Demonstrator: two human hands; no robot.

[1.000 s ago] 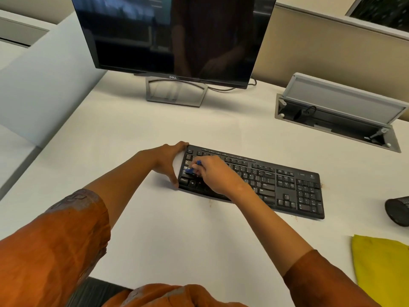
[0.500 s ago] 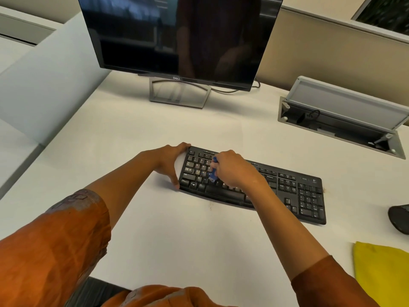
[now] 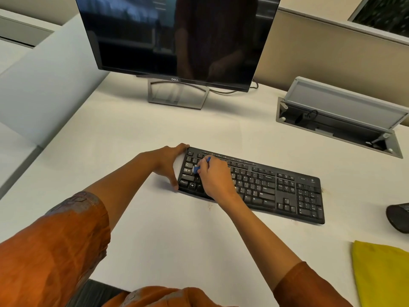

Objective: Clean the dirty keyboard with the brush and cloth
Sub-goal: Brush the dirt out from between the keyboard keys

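**At the keyboard's left end: brushing under way, cloth waiting**

Toward the desk's middle, the black keyboard [image 3: 254, 185] lies slightly askew on the white desk [image 3: 155, 229], its long axis running from about ten o'clock to four o'clock. The left hand [image 3: 168, 162] braces its left end, thumb at the near corner and fingers curled over the far corner. The right hand [image 3: 215, 178] has its fingers closed around a small blue brush [image 3: 200, 166], whose tip rests on the keys near the left edge.

Risks, as I judge them: crumbs flicked from between the keys could land on the desk; a few specks already lie by the near edge at six o'clock and off the right end at three o'clock. A hard stroke could pop a keycap or slide the board if the bracing hand slackens.

The keys look matte and dusty, legends faint; finer dirt is too small to tell. The yellow cloth [image 3: 382, 273] lies untouched at five o'clock, well apart. A dark object [image 3: 398, 217] sits at the right margin, cut off.
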